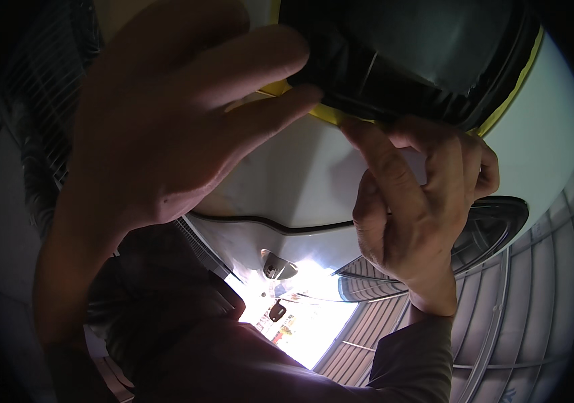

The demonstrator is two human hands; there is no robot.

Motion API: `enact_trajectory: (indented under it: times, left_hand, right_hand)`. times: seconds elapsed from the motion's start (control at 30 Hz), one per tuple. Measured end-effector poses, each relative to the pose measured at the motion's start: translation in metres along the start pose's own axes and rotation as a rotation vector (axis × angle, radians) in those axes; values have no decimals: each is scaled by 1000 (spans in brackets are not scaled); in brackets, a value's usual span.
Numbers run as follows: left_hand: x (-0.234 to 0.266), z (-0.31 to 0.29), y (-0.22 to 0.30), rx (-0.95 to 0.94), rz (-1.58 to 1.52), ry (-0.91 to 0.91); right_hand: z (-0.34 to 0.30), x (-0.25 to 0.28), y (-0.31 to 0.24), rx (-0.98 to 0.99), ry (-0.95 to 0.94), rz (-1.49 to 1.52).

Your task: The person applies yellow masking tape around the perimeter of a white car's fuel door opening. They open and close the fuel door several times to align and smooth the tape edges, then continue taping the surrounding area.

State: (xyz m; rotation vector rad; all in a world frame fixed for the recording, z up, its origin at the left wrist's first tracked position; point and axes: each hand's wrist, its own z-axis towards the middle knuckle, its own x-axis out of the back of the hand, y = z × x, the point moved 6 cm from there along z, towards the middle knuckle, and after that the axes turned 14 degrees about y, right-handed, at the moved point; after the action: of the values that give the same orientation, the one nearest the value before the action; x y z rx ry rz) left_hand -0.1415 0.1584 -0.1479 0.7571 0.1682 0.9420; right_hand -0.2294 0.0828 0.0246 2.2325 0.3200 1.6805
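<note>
A glossy black panel (394,54) with a curved outline is set in a pale, smooth vehicle body (280,181). Yellow tape (512,84) runs along its edge. My left hand (159,114) is raised large at the left, thumb and forefinger stretched toward the tape at the panel's lower left corner, with a gap between their tips. At the panel's lower edge, my right hand (421,195) rests its forefinger on the tape line. Its other fingers are bent and spaced apart, with some tips hard to see, and its thumb is away from them.
Below the hands, a dark seam (287,230) crosses the body. A dark-rimmed glass part (495,228) sits at the right, beside a ribbed wall (529,309). Bright light comes through an opening (314,329) at the bottom. A dark grille-like surface (38,114) stands at the left.
</note>
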Motion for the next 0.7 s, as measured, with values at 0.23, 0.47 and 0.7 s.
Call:
enact_trajectory:
  times: [0.23, 0.47, 0.7]
  left_hand:
    - [1, 6, 2, 16, -17, 7]
    - [23, 37, -22, 44, -120, -87]
    - [15, -16, -20, -147, 41, 37]
  right_hand:
    - [5, 1, -1, 40, 13, -11]
    - [6, 1, 0, 34, 13, -33]
    - [12, 4, 0, 13, -16, -5]
